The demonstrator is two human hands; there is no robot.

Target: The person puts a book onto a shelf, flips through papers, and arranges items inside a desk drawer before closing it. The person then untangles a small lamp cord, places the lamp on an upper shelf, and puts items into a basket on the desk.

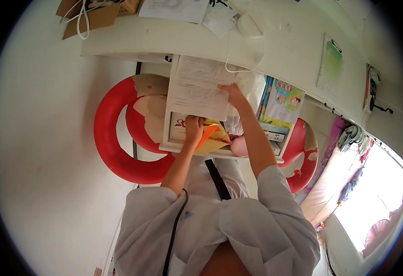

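Right grip (232, 94) extended, holding paper (201, 87), left grip (194, 129) lower

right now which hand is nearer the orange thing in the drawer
Left: the left hand is beside the orange thing; the right hand is farther, at the printed sheet.

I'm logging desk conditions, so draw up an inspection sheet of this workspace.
Surface: white desk; drawer pulled open.
Job's things: printed sheet over the drawer; yellow packet inside.
Clutter: books in the drawer's right side; papers on the desk.
Hands: right hand holds the sheet's edge; left hand beside the packet, grip unclear.
Cables: white cable at the cardboard box.
Surroundings: peeling red chair; bright window at right.
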